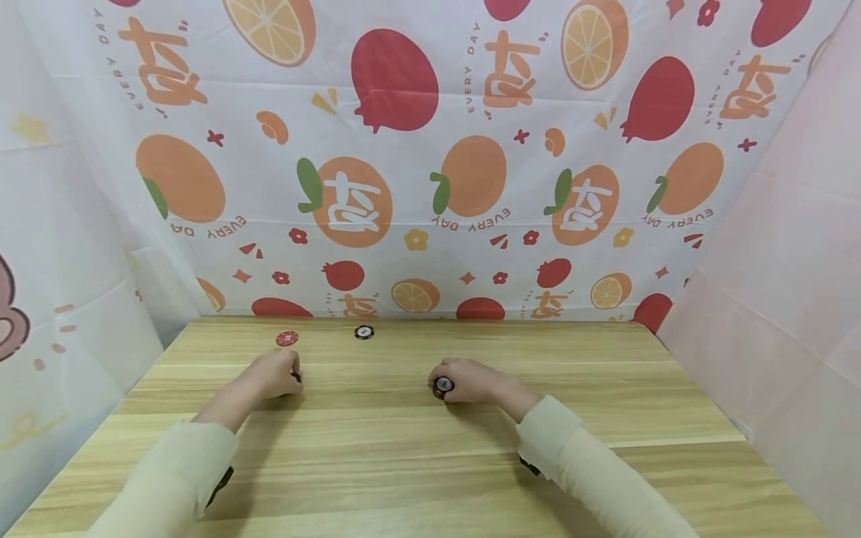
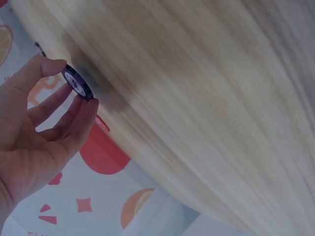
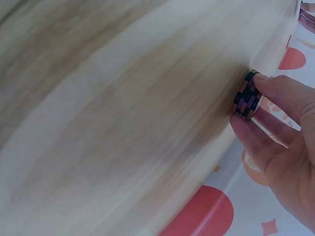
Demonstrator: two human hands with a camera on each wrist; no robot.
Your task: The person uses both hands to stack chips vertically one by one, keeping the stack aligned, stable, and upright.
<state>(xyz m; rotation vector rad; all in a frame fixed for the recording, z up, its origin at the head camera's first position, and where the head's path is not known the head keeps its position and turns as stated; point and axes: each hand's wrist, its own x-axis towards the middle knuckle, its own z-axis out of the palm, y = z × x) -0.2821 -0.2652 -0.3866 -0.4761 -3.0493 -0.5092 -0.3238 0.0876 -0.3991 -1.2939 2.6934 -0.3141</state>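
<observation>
My left hand (image 1: 274, 373) pinches a dark poker chip (image 2: 78, 82) between thumb and fingertips, low over the table. In the left wrist view the chip has a pale centre and a dark rim. Farther right, my right hand (image 1: 471, 379) grips a short stack of poker chips (image 3: 247, 97) by its sides. Black, orange and purple blocks mark the stack's edges, and a grey-centred face (image 1: 443, 385) shows in the head view. A red poker chip (image 1: 287, 338) lies flat just beyond my left hand. To its right lies a black poker chip (image 1: 365, 332) with a white centre.
The wood-grain table (image 1: 377, 463) ends at a back edge against a fruit-printed cloth (image 1: 417, 269). Pale cloth hangs on the left (image 1: 74, 246) and right (image 1: 780, 299) sides. Both loose chips lie close to the back edge.
</observation>
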